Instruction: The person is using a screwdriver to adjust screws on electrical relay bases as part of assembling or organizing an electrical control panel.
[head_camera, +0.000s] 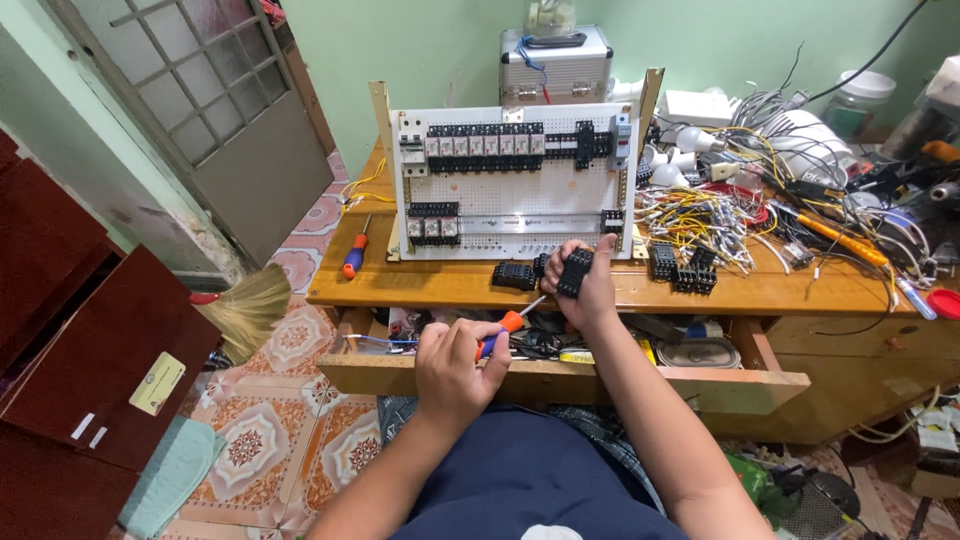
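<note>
My left hand (455, 368) grips a screwdriver (508, 326) with an orange and blue handle; its shaft points up and right toward my other hand. My right hand (585, 283) holds a black relay socket (575, 271) upright at the wooden desk's front edge (420, 290). Just behind stands a white perforated panel (515, 195) carrying rows of black sockets and breakers. Two more black sockets (515, 276) lie on the desk left of my right hand.
An open drawer (560, 378) full of tools sits below the desk edge. Another screwdriver (355, 255) lies at the desk's left. Yellow and white wire bundles (700, 220), black sockets (685, 270) and clutter cover the right. A broom (245, 305) and dark red cabinet (90, 370) stand left.
</note>
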